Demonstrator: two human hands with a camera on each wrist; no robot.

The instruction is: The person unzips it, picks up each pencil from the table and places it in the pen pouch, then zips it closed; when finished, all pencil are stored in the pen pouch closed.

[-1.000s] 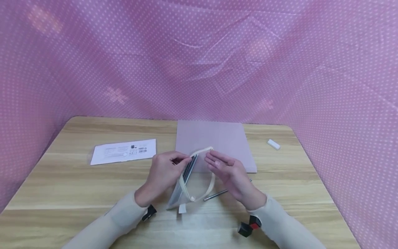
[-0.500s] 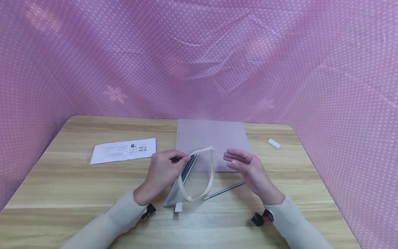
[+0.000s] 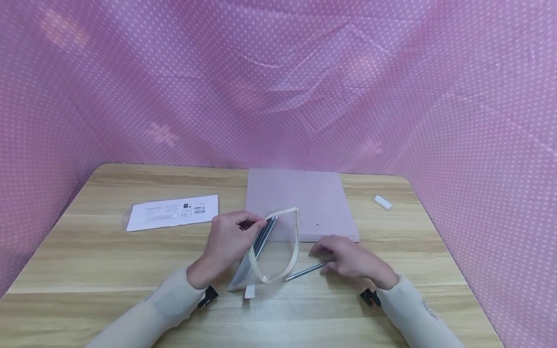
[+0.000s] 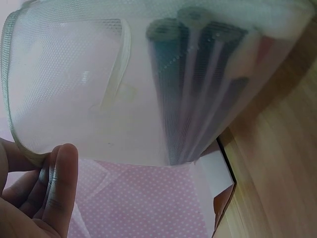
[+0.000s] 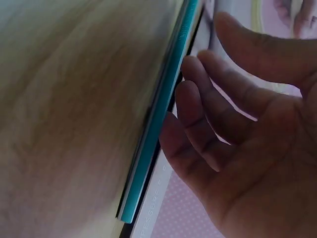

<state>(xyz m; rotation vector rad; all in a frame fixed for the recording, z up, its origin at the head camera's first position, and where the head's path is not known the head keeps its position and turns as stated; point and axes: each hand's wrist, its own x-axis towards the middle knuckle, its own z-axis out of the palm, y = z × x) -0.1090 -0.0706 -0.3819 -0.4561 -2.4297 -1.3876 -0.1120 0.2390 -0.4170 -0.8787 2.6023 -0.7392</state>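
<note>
My left hand [image 3: 228,241] pinches the top edge of a translucent mesh zip pouch [image 3: 292,258], held tilted with its mouth open. Through the mesh in the left wrist view, several dark pencils [image 4: 198,89] lean together along one side, one with a sharpened tip. A single pencil [image 3: 304,272] lies on the table to the right of the pouch; it looks teal-striped in the right wrist view. My right hand [image 3: 348,258] is lowered over its far end. There, the fingertips [image 5: 188,99] are at the pencil, with the thumb held apart, not closed on it.
A flat pink box or book [image 3: 300,198] lies at the back middle, behind the pouch. On the left is a white printed packet [image 3: 171,212]. A small white eraser-like block [image 3: 383,202] sits at the back right. Pink dotted cloth [image 3: 278,96] hangs around the table.
My right hand has moved right, away from the pouch mouth, then down to the pencil on the table, its palm turning downward. My left hand keeps its pinch on the pouch, nearly still.
</note>
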